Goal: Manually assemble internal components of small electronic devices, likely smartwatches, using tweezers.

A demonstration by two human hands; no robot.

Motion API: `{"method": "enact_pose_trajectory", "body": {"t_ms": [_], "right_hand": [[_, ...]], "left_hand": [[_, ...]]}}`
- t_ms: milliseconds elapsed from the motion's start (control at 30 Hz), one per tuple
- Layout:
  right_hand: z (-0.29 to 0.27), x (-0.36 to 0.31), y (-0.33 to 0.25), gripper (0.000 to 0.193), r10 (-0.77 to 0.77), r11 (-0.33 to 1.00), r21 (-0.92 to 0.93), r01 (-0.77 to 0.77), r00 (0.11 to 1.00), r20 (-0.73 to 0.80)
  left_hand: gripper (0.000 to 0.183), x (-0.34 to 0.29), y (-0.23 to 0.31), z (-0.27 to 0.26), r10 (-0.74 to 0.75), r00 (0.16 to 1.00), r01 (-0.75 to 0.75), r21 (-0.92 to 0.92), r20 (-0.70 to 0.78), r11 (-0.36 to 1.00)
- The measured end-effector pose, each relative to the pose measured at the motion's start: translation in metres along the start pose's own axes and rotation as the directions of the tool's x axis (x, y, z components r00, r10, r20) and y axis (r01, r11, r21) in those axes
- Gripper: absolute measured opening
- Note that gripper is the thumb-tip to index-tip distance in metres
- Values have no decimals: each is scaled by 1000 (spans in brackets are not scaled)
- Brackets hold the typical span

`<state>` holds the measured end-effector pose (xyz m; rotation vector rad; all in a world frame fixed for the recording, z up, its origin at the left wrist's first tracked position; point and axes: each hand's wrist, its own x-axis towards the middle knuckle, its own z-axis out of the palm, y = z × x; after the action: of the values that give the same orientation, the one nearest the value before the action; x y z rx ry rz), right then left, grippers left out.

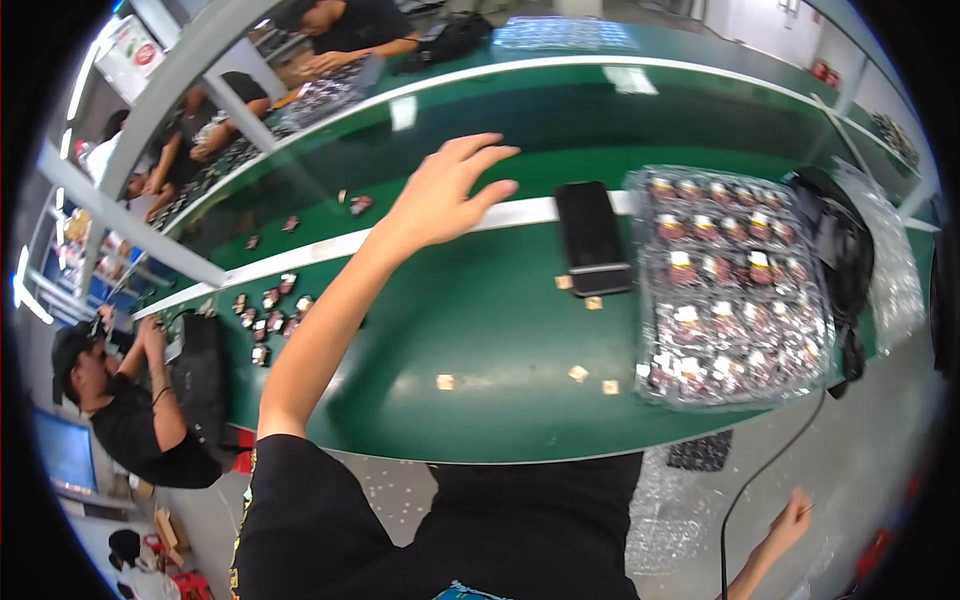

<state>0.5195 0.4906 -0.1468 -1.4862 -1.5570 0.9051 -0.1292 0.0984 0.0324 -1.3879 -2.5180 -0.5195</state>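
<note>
My left hand (445,195) reaches out over the white rail (530,211) at the back of the green worktable (480,330). Its fingers and thumb are spread, and nothing is in them. To its right, a black phone (592,235) lies across the rail and the tabletop. My right hand (790,522) hangs low at the right, beyond the table's front edge. Those fingers look curled together; whatever they hold, if anything, is too small to make out. A clear plastic tray (650,300) on the right holds rows of small dark-red parts with white tops.
Several loose small parts (272,298) lie left of my forearm. Small tan squares (445,382) dot the tabletop. A black bag (840,240) and clear plastic wrap (885,270) sit beside the tray. A dark cable (745,490) hangs down at right. A co-worker (140,410) sits at left.
</note>
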Motion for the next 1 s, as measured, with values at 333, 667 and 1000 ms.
{"method": "enact_pose_trajectory", "body": {"t_ms": [333,667,1000], "right_hand": [[75,-181,5,22,310,934,-45,-355,739,598],[123,-215,-222,22,-350,925,379,-25,329,877],[247,-227,-303,20,-678,730,599,329,233,697]], "left_hand": [[36,-117,-153,-30,-347,931,348,-9,-116,937],[55,-144,63,9,260,961,-207,-371,97,905],[53,-156,47,6,131,986,-80,-398,103,914]]}}
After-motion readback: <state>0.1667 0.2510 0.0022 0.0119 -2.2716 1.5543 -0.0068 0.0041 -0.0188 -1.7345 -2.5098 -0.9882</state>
